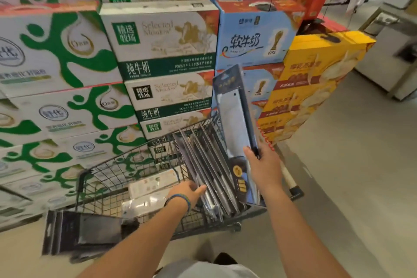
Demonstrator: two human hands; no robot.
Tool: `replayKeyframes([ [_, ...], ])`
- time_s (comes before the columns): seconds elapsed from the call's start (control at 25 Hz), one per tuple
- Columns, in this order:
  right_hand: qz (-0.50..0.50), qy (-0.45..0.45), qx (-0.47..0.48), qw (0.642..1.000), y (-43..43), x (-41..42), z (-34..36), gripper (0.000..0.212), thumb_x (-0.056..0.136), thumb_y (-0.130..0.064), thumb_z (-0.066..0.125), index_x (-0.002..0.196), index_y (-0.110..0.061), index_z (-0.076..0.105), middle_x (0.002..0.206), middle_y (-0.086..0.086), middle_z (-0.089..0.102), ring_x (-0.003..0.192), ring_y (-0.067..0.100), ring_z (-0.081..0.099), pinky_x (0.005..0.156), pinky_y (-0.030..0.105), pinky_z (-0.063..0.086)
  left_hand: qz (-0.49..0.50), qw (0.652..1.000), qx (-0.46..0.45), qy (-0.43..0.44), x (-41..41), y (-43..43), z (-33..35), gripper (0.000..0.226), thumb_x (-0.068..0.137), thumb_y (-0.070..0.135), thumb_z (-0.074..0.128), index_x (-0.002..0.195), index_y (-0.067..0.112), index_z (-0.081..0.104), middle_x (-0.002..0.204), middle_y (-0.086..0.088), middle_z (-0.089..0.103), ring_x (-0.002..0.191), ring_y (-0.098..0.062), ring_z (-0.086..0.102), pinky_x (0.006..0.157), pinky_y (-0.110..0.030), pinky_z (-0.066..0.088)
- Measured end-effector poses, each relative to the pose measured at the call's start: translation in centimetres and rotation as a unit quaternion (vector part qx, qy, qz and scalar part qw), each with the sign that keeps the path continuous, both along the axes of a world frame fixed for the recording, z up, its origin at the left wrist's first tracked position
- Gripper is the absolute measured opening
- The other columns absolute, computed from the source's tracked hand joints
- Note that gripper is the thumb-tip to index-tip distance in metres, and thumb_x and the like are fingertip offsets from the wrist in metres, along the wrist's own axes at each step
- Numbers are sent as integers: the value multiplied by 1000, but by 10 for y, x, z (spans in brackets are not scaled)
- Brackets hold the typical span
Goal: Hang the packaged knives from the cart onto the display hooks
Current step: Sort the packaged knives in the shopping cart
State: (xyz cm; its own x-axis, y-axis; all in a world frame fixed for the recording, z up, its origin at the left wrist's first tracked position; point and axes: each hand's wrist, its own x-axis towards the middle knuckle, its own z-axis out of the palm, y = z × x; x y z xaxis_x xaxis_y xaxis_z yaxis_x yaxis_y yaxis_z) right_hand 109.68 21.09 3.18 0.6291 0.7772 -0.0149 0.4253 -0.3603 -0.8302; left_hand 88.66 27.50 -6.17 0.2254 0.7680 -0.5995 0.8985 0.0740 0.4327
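Nearest, at lower left of the frame, a few dark packs (79, 232) lie flat on the cart's (108, 171) near end. At lower centre the left hand (191, 193) touches the near end of the row of knife packs (209, 169) standing on edge in the cart; whether it grips one cannot be told. The row leans and could fan over if one pack is pulled out.

The right hand (265, 169) pinches a tall knife pack (234, 115) by its lower edge only, so the pack could twist or slip. No hooks are in view.

The pack's gold print is too blurred to read. Behind, at upper centre, the white boxes (162, 36) read "Selected Meadow", "精选牧场" and "纯牛奶". The blue boxes (255, 38) to their right read "软牛奶" and "FIFA".
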Motion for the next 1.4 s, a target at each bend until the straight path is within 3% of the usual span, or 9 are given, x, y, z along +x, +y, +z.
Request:
replayKeyframes([
  [0.12, 41, -71, -82, 993, 25, -12, -15, 10, 100, -37, 62, 93, -30, 62, 87, -7, 66, 83, 20, 65, 59, 28, 39, -4, 1000, -23, 5, 1, 1, -2, 61, 86, 75, 45, 108, 23, 66, 93, 4, 67, 86, -16, 63, 78, -33, 55],
  [0.24, 88, -121, -249, 957, 55, -25, -34, 38, 102, -39, 59, 135, -21, 59, 121, 5, 69, 112, 28, 65, 79, 34, 50, -8, 999, -41, 8, -2, 1, -5, 64, 87, 75, 43, 116, 23, 64, 108, 0, 69, 95, -19, 63, 82, -34, 55],
  [0.68, 117, -135, -324, 929, 74, -34, -81, 48, 106, -40, 48, 136, -4, 42, 126, 23, 63, 114, 42, 63, 86, 43, 50, 35, 996, -69, -51, -7, 3, -7, 59, 78, 79, 52, 108, 31, 66, 110, 5, 66, 88, -16, 57, 72, -30, 47],
  [0.8, 92, -140, -352, 921, 74, -34, -84, 59, 103, -43, 52, 142, -1, 37, 136, 25, 55, 122, 43, 56, 95, 48, 48, 20, 985, -78, -151, -24, 6, -11, 52, 87, 70, 51, 110, 27, 71, 109, 8, 69, 91, -11, 60, 78, -29, 49],
  [0.92, 65, -230, -368, 899, 82, -53, -69, 66, 101, -45, 51, 150, -6, 32, 144, 20, 49, 128, 41, 50, 98, 49, 45, 154, 938, -115, -288, -59, 6, -12, 30, 98, 42, 55, 90, 21, 75, 80, 7, 75, 74, -12, 66, 80, -36, 60],
  [1.0, 52, -303, -285, 908, 93, -84, -54, 53, 101, -43, 52, 143, -11, 47, 135, 16, 58, 120, 37, 55, 91, 45, 47, 245, 913, -115, -304, -96, 12, -24, 27, 99, 26, 55, 81, 17, 73, 73, 1, 74, 69, -15, 64, 72, -35, 61],
  [1.16, 181, -252, -58, 949, 105, -191, -47, 29, 97, -38, 48, 96, -20, 71, 71, -4, 63, 55, 6, 55, 50, 20, 31, 324, 901, -119, -264, -173, 25, -66, 29, 102, 21, 50, 83, 6, 68, 71, 0, 69, 57, -4, 59, 53, -15, 51],
  [1.28, 316, -216, -149, 911, 103, -256, -91, 28, 101, -40, 49, 92, -23, 69, 66, -10, 62, 54, 11, 56, 50, 23, 31, 376, 884, -167, -223, -201, 40, -108, 32, 103, 15, 47, 77, 10, 66, 69, -5, 66, 60, -13, 60, 58, -24, 53],
  [1.4, 358, -168, -274, 877, 120, -284, -175, 25, 103, -39, 49, 104, -25, 69, 85, -5, 70, 79, 20, 67, 60, 30, 38, 413, 865, -195, -210, -211, 54, -160, 34, 102, 13, 46, 72, 12, 64, 68, -9, 66, 62, -21, 60, 61, -32, 54],
])
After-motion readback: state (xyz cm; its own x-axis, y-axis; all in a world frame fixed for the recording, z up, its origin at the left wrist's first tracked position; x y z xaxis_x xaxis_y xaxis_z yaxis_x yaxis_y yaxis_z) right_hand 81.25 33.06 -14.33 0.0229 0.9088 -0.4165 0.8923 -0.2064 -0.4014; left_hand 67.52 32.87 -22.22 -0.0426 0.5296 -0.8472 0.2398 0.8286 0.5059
